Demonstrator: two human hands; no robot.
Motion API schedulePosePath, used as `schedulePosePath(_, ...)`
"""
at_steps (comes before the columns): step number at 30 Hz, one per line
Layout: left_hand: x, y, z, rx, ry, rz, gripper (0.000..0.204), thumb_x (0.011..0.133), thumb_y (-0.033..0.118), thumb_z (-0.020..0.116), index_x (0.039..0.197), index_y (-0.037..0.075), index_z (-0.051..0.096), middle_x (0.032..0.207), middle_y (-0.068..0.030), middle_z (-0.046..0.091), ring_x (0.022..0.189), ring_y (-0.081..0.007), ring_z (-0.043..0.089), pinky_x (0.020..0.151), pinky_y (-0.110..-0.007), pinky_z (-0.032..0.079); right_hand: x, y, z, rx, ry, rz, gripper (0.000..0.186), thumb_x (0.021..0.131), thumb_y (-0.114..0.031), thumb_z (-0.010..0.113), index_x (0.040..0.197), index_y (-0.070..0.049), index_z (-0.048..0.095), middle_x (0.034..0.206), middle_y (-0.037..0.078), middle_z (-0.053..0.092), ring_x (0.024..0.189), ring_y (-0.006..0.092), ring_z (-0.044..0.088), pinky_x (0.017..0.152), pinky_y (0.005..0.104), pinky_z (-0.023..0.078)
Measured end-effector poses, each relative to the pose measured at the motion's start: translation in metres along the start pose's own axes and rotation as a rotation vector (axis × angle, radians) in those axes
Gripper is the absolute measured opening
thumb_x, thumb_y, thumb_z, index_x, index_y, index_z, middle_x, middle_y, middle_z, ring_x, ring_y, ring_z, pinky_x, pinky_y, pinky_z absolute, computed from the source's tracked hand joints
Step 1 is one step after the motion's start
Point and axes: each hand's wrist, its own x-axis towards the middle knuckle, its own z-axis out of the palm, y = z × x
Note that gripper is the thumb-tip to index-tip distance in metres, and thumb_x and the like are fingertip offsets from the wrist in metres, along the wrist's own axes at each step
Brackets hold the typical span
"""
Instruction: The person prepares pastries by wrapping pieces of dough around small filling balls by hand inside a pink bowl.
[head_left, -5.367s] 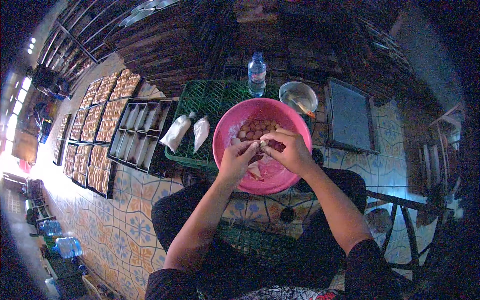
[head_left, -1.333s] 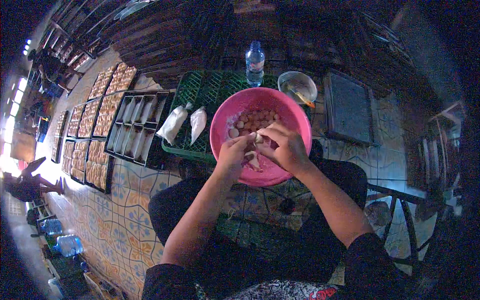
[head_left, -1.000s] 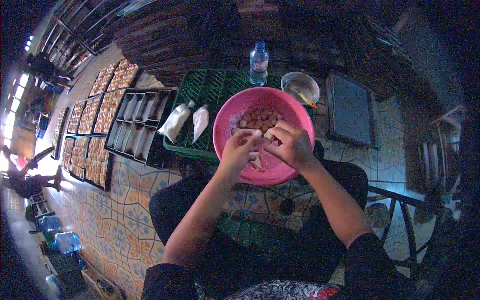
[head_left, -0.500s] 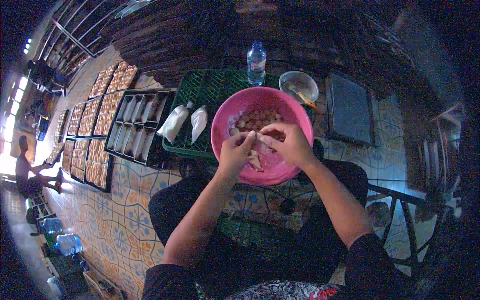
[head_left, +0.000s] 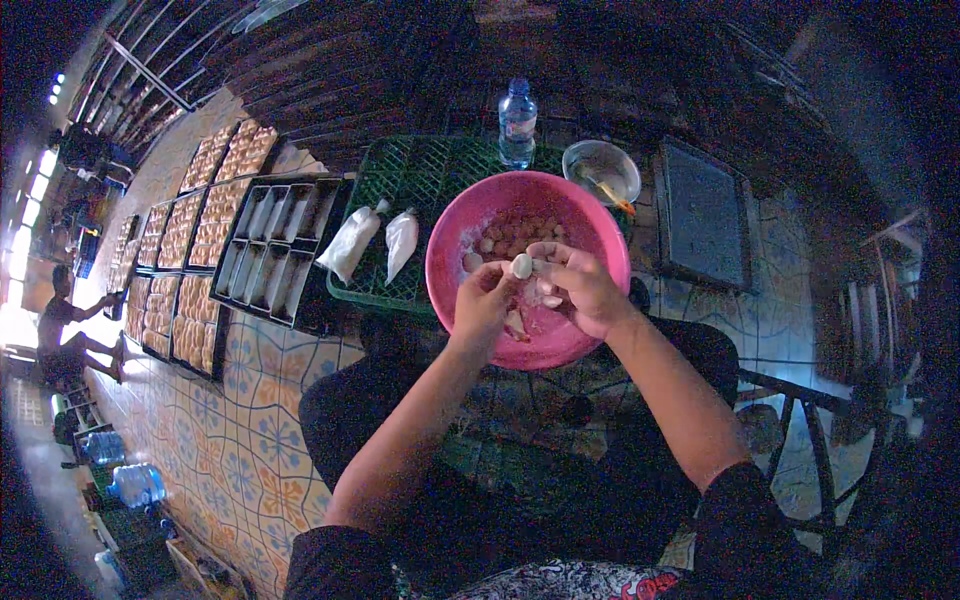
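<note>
A small pale dough ball (head_left: pixel 522 266) sits between the fingertips of both hands, above a pink plastic basin (head_left: pixel 610 220). My left hand (head_left: pixel 482 300) is closed, pinching it from the left with thumb and forefinger. From the other side, the curled fingers of my right hand (head_left: pixel 590 295) press against the same ball. Below those fingers shows a whitish piece, and I cannot tell whether the hand holds it or it lies in the basin. Small round balls (head_left: pixel 515 232) crowd the basin's far side, dusted with white powder. A pale, flattened scrap (head_left: pixel 515 324) lies near its front.
Behind the basin a green plastic crate (head_left: pixel 400 165) carries two knotted bags of white powder (head_left: pixel 352 240) and a water bottle (head_left: pixel 518 125). A metal bowl (head_left: pixel 602 170) stands beyond. Trays of bread (head_left: pixel 190 230), empty tins (head_left: pixel 270 250) and a seated person (head_left: pixel 65 325) are leftward; a dark tray (head_left: pixel 705 215) rightward.
My fingers have opened out slightly, and the pale ball now shows between them. My right hand has turned a little. The person at far left has shifted the arms and leaned.
</note>
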Motion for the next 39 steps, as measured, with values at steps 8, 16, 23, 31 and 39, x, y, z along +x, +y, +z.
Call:
schedulePosePath(8, -0.006, 0.017, 0.007, 0.443, 0.161, 0.510, 0.020, 0.098, 0.015, 0.066, 0.114, 0.005, 0.073, 0.103, -0.0088, 0.072, 0.094, -0.0166, 0.066, 0.083, -0.029, 0.052, 0.014, 0.017, -0.017, -0.725, 0.254, -0.494, 0.021, 0.091, -0.011, 0.071, 0.110, -0.006, 0.063, 0.097, 0.002, 0.067, 0.082, 0.0115, 0.064, 0.072, 0.0277, 0.053)
schedulePosePath(16, -0.003, 0.015, 0.004, 0.719, 0.151, 0.487, 0.020, 0.097, 0.013, 0.065, 0.112, 0.003, 0.072, 0.098, -0.0121, 0.075, 0.085, -0.0185, 0.072, 0.078, -0.033, 0.056, 0.004, 0.005, 0.005, -0.547, 0.233, -0.183, 0.025, 0.093, -0.009, 0.071, 0.115, -0.004, 0.060, 0.100, 0.004, 0.067, 0.086, 0.0101, 0.065, 0.078, 0.0240, 0.051)
schedulePosePath(23, -0.005, 0.016, 0.013, 0.585, 0.036, 0.347, 0.029, 0.103, 0.025, 0.061, 0.118, 0.001, 0.067, 0.094, -0.0078, 0.073, 0.082, -0.0147, 0.070, 0.068, -0.028, 0.058, 0.017, 0.026, -0.021, -0.668, 0.216, -0.415, 0.034, 0.091, -0.012, 0.073, 0.119, -0.007, 0.055, 0.095, 0.007, 0.067, 0.088, 0.0156, 0.067, 0.072, 0.0310, 0.055)
schedulePosePath(31, 0.001, 0.009, 0.012, -0.349, -0.087, -0.081, 0.032, 0.102, 0.024, 0.062, 0.126, 0.003, 0.060, 0.105, -0.0074, 0.068, 0.077, -0.0143, 0.067, 0.056, -0.026, 0.055, 0.008, -0.005, -0.026, -0.215, 0.009, -0.036, 0.030, 0.093, -0.010, 0.067, 0.121, -0.009, 0.054, 0.094, 0.003, 0.066, 0.082, 0.0099, 0.063, 0.065, 0.0255, 0.051)
schedulePosePath(39, -0.011, 0.021, 0.011, 0.523, 0.201, 0.471, 0.022, 0.094, 0.017, 0.072, 0.112, 0.003, 0.071, 0.096, -0.0103, 0.073, 0.086, -0.0167, 0.071, 0.078, -0.034, 0.056, -0.001, -0.006, 0.003, -0.020, 0.144, 0.076, 0.026, 0.095, -0.014, 0.068, 0.118, -0.008, 0.061, 0.103, 0.002, 0.069, 0.084, 0.0094, 0.064, 0.070, 0.0259, 0.054)
